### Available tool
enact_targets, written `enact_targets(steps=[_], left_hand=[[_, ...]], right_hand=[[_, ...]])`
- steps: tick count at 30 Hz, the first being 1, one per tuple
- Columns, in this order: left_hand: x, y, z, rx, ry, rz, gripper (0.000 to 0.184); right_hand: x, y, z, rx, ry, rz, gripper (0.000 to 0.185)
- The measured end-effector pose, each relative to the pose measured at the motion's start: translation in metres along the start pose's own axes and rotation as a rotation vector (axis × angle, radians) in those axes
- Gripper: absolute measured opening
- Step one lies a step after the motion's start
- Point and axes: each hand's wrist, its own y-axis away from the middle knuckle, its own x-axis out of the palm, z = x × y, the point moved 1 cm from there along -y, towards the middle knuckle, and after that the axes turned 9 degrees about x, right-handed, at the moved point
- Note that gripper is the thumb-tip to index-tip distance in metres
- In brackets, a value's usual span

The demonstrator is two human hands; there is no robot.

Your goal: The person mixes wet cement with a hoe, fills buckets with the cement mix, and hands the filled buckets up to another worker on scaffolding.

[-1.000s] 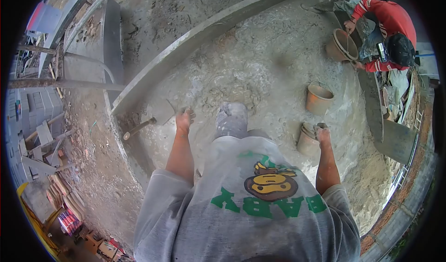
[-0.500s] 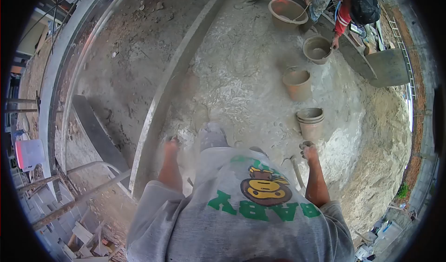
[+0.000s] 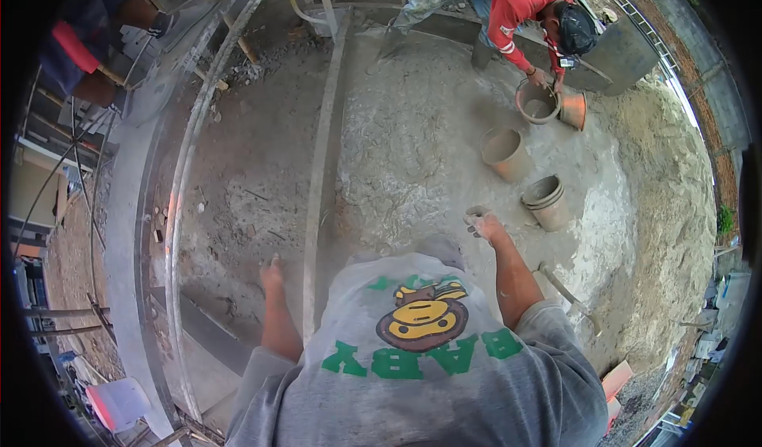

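Observation:
My left hand [image 3: 272, 273] hangs to the left of a long concrete edge strip, loosely spread and holding nothing visible. Over the wet mortar, my right hand [image 3: 485, 225] is grey with mud, its bent fingers apart and empty. Nearest to it on the right stand a nested stack of buckets [image 3: 549, 206] and a tan bucket [image 3: 503, 155]; neither is touched. Farther off, a person in a red top [image 3: 516, 7] bends with both hands at the rim of another bucket [image 3: 538, 112]. An orange-tinged bucket [image 3: 574, 112] leans beside that one.
The concrete strip [image 3: 323, 153] runs lengthwise between rough soil and wet mortar [image 3: 405, 138]. A curved tool handle [image 3: 571, 298] lies right of my body, before a sand heap [image 3: 667, 185]. Pipes [image 3: 178, 185] run along the left. Another person's legs [image 3: 95, 90] show at upper left.
The view has shifted and turned. My right hand has come up nearer the buckets. The person in red now has both hands at one bucket; the large tub is no longer seen there.

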Motion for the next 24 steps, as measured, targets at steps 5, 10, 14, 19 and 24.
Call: enact_targets(steps=[5,10,14,19,24], left_hand=[[0.036,-0.075,0.046,0.158,-0.241,0.212,0.031],[0.159,-0.02,-0.136,0.141,-0.135,0.522,0.036],[0.204,0.033,-0.199,0.28,-0.016,0.74,0.037],[0.197,0.0,-0.117,0.336,-0.244,0.881,0.038],[0.137,-0.026,-0.057,0.123,-0.35,0.695,0.035]], right_hand=[[-0.046,0.044,-0.161,0.324,-0.376,-0.468,0.021],[-0.004,0.16,-0.322,0.722,-0.631,-0.573,0.015],[0.079,0.205,-0.379,1.102,-0.75,-0.305,0.014],[0.107,0.171,-0.294,0.91,-0.741,-0.194,0.014],[0.056,0.131,-0.202,0.468,-0.615,-0.452,0.032]])
